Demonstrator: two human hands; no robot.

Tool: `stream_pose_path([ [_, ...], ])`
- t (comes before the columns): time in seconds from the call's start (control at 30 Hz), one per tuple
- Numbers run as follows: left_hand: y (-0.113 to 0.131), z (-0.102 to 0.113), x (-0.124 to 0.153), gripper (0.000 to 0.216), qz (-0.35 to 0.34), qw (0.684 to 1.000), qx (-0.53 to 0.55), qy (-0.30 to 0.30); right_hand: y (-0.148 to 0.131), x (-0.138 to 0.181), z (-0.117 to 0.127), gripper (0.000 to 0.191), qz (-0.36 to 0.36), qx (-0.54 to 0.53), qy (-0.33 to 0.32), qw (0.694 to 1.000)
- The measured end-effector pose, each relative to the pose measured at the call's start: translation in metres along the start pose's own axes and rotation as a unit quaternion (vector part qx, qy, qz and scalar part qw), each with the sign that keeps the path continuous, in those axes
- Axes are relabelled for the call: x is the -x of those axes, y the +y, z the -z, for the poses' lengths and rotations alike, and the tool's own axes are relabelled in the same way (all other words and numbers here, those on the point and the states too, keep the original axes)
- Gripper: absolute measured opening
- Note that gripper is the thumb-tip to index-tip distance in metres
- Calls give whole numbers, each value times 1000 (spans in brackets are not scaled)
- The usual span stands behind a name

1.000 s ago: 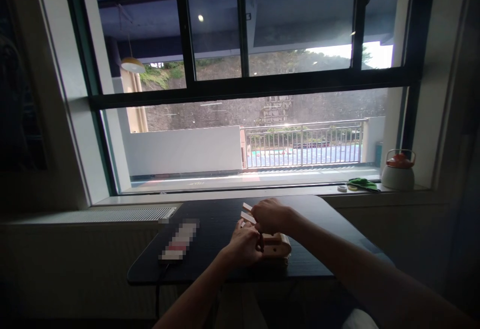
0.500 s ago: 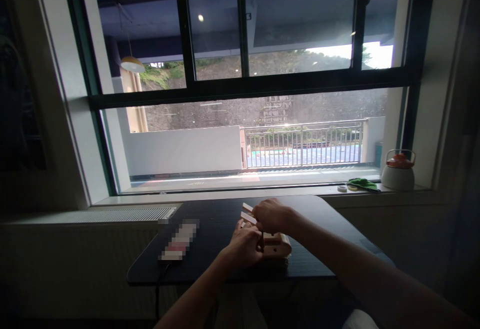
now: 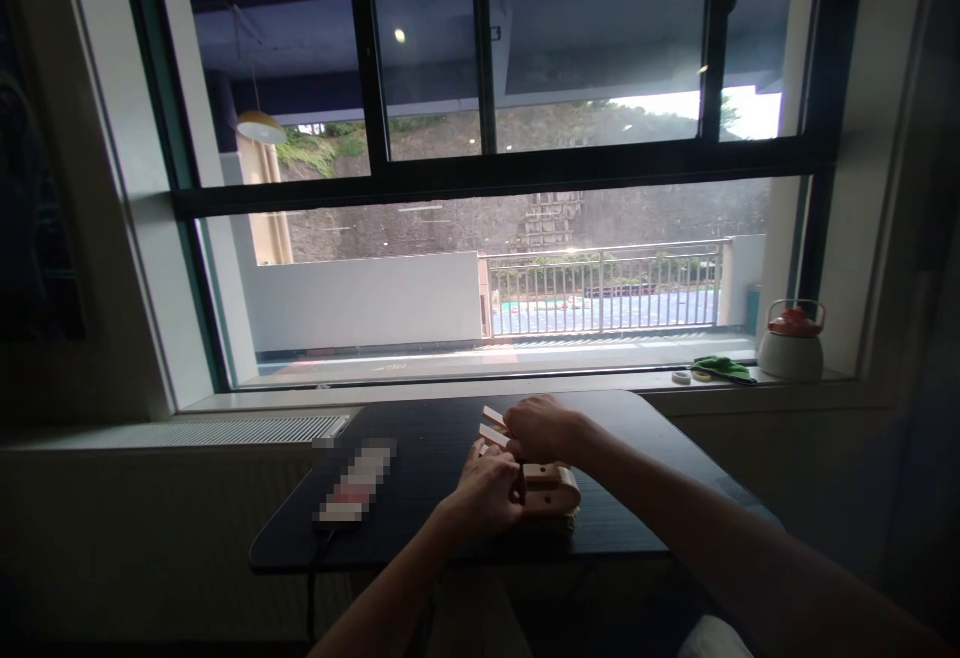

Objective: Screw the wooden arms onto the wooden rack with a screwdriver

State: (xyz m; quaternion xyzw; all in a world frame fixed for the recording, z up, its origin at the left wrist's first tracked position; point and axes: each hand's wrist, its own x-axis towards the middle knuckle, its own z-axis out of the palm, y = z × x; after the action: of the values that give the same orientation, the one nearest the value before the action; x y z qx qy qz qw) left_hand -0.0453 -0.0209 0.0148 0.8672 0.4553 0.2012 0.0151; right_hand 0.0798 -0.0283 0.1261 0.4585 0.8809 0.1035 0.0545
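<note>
A pale wooden piece with a rounded end and small holes (image 3: 553, 500) stands on the dark table (image 3: 420, 498), on a layer whose kind I cannot make out. Over its left part my left hand (image 3: 487, 486) is closed, fingers curled against the wood. My right hand (image 3: 544, 428) reaches across from the right, just above and behind the left one, with bent fingers gripping the wooden part. Two light flat wooden strips (image 3: 495, 436) stick out to the left beside the fingertips. Both hands cover the middle of the wooden assembly, so the exact contact is hidden.
A blurred-out oblong device (image 3: 356, 486) with a cable lies at the table's left. On the windowsill are a white kettle with an orange lid (image 3: 792, 346), a green cloth (image 3: 721, 369) and a roll of tape (image 3: 681, 377). A radiator (image 3: 247, 433) runs left of the table.
The whole view has shifted very slightly. Both hands keep almost the same place and grip on the wooden assembly.
</note>
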Motion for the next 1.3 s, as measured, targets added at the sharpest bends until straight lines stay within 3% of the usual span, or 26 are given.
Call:
stream_pose_path([
  [0.27,-2,-2,0,30,-8,1000,-8,0,2,8,18,28,13,-6,-19,1000],
  [0.53,-1,-3,0,26,6,1000,-13,-8,-4,3,5,24,8,13,7,1000],
  [1.3,-2,-2,-1,33,-2,1000,-10,-10,3,8,17,25,-2,1,-7,1000],
])
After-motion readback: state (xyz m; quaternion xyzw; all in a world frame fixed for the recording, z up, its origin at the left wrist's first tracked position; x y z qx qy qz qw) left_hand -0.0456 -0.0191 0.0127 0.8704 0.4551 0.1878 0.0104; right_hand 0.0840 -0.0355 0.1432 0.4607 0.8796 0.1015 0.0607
